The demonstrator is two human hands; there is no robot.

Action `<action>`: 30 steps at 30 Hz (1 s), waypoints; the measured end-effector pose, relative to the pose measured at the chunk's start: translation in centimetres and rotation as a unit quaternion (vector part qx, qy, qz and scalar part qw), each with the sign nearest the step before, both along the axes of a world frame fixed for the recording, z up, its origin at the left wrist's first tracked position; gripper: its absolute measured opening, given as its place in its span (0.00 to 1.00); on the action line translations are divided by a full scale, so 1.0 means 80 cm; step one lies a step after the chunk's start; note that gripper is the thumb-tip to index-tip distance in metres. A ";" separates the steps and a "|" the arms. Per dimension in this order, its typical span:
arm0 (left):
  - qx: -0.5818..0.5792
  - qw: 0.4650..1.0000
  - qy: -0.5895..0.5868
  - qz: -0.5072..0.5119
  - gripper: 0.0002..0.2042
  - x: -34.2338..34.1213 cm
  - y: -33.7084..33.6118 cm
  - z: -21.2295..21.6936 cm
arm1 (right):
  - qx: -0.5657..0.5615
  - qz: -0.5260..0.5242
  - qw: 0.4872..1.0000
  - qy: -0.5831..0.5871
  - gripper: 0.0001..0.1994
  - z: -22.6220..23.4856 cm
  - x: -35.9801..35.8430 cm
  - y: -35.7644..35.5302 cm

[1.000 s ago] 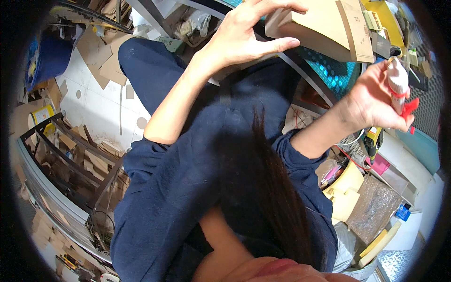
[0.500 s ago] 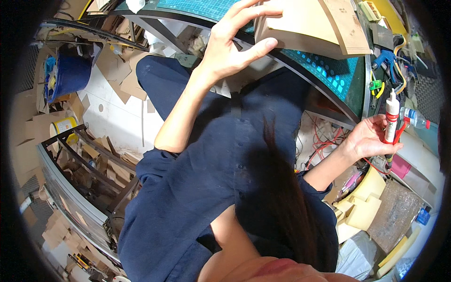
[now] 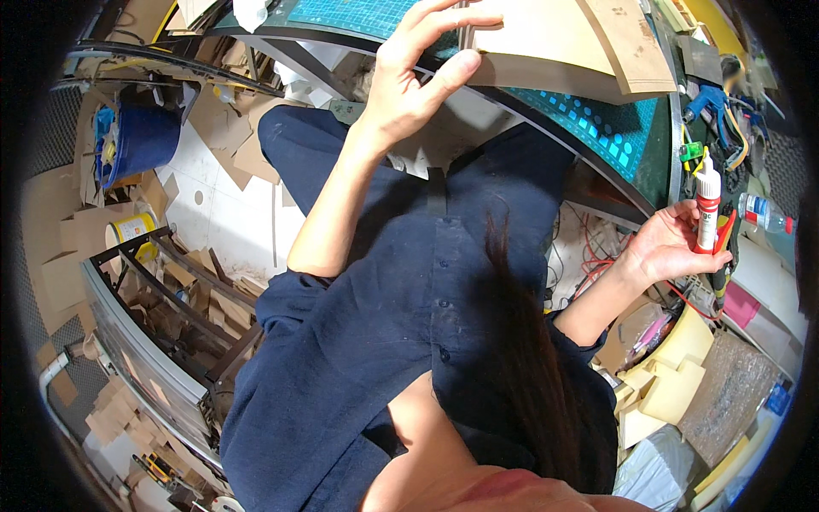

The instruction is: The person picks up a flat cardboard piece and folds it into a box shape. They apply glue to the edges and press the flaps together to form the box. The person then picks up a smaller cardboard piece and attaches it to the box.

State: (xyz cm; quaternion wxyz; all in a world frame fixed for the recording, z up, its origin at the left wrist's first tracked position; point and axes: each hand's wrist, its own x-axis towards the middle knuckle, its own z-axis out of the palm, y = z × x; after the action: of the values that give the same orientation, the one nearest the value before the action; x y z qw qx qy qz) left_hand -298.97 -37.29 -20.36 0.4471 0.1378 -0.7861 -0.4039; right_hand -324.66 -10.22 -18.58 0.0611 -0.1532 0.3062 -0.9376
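My left hand (image 3: 409, 90) is at the left corner of a brown cardboard piece (image 3: 546, 38) folded like a box, on the table. Its fingers reach over the corner and the thumb is stretched out apart from them. Whether the fingertips touch the cardboard, I cannot tell. Off to the right, my right hand (image 3: 667, 246) holds a white glue bottle (image 3: 707, 209) with a red band. The bottle is upright with its pointed nozzle up. A red, pointed piece (image 3: 726, 230) shows beside the bottle at my fingertips; what it is stays unclear.
Teal cutting mats (image 3: 589, 128) cover the dark-edged table above my knees. Hand tools, including a blue-handled one (image 3: 706, 101), and a clear plastic bottle (image 3: 765, 213) lie at the right. Blue bin (image 3: 149, 141), metal-framed rack (image 3: 153, 333) and cardboard scraps stand at the left. Red cables (image 3: 595, 260) hang below the table.
My left hand has shifted slightly left and up along the cardboard's corner, with thumb and fingers a little nearer each other. My right hand keeps the glue bottle upright. The whole view has shifted slightly.
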 end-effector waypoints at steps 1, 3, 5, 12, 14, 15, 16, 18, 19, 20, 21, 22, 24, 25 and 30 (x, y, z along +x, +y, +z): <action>-0.005 1.000 -0.005 0.007 0.20 -0.001 0.002 0.003 | 0.001 0.001 1.000 -0.001 0.34 -0.002 -0.001 0.000; 0.003 1.000 0.003 0.000 0.20 -0.001 0.000 0.002 | 0.008 0.000 1.000 -0.004 0.33 -0.004 -0.001 -0.001; 0.028 0.999 0.027 -0.027 0.20 -0.002 -0.007 -0.004 | 0.019 -0.003 1.000 -0.008 0.33 -0.003 0.003 -0.002; 0.036 0.998 0.025 -0.045 0.18 -0.003 -0.009 -0.007 | -0.004 0.020 1.000 -0.005 0.33 -0.001 0.013 -0.008; 0.010 0.998 0.019 -0.061 0.17 0.000 -0.020 -0.015 | -0.004 0.023 1.000 -0.005 0.33 -0.004 0.010 -0.004; 0.026 0.998 0.020 -0.056 0.17 -0.001 -0.016 -0.011 | 0.001 0.011 1.000 -0.009 0.34 -0.004 0.009 -0.004; 0.042 0.998 0.020 -0.050 0.17 -0.001 -0.008 -0.005 | 0.006 -0.001 1.000 -0.013 0.34 -0.005 0.009 -0.005; 0.032 0.999 0.016 -0.039 0.18 0.000 -0.008 -0.004 | 0.009 0.000 1.000 -0.013 0.34 -0.006 0.008 -0.005; 0.102 0.992 0.054 -0.054 0.18 0.002 -0.005 -0.008 | 0.007 0.013 1.000 -0.009 0.34 -0.008 0.008 -0.003; 0.172 0.978 0.093 -0.068 0.19 0.001 -0.001 -0.011 | 0.005 0.027 1.000 -0.004 0.34 -0.009 0.006 -0.001; 0.240 0.958 0.130 -0.089 0.19 -0.004 -0.002 -0.009 | 0.009 0.013 1.000 0.000 0.34 -0.006 0.004 0.003; 0.202 0.965 0.165 -0.042 0.18 -0.005 -0.006 0.000 | 0.008 0.005 1.000 0.002 0.34 -0.007 0.000 0.006; 0.107 0.983 0.134 0.059 0.10 0.014 -0.041 -0.006 | -0.004 0.012 1.000 0.015 0.34 -0.010 -0.008 0.017; 0.074 0.985 0.085 0.128 0.12 0.041 -0.077 -0.021 | -0.027 0.032 0.999 0.031 0.33 -0.013 -0.014 0.022; -0.069 0.967 -0.121 0.215 0.13 0.070 -0.122 0.015 | 0.020 -0.014 1.000 0.015 0.32 0.000 -0.013 0.032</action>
State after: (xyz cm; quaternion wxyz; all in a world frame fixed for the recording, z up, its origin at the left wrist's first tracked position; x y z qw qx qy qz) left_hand -293.34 -47.03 -19.13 0.4331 0.3205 -0.8123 -0.2234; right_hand -325.73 -7.66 -18.60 0.0461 -0.1617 0.3283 -0.9295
